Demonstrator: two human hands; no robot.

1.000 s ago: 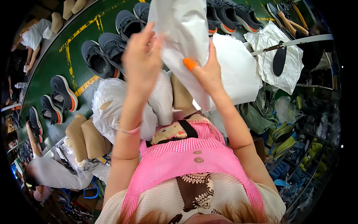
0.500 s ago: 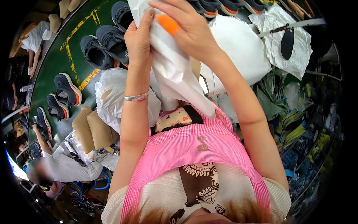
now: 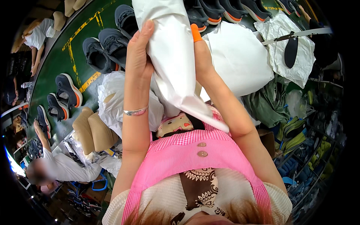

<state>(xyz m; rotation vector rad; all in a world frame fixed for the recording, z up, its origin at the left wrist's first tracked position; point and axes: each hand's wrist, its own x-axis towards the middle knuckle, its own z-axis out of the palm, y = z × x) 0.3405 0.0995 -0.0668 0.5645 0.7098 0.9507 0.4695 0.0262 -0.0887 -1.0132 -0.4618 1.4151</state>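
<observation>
Head view, looking down over a pink checked apron.

Both hands are raised to the upper centre of the frame and grasp one sheet of white paper. The left hand clasps its left edge, fingers stretched up along the sheet. The right hand grips it from the right side; an orange cover sits on one fingertip. The sheet hangs folded between the two hands, its lower corner tapering down to just above the apron bib. A silver bracelet circles the left wrist.

On the green desk, upper left of the frame: dark grey shoes with orange soles in pairs, beside yellow painted lines. Further shoes line the top edge. A stack of white paper sheets lies just right of the hands. Crumpled white paper sits in the upper right, with a black insole on it. Tan shoe forms rest at the left, below a crumpled white bag.

Lower left: another person in a white shirt, an arm reaching towards the shoes.
</observation>
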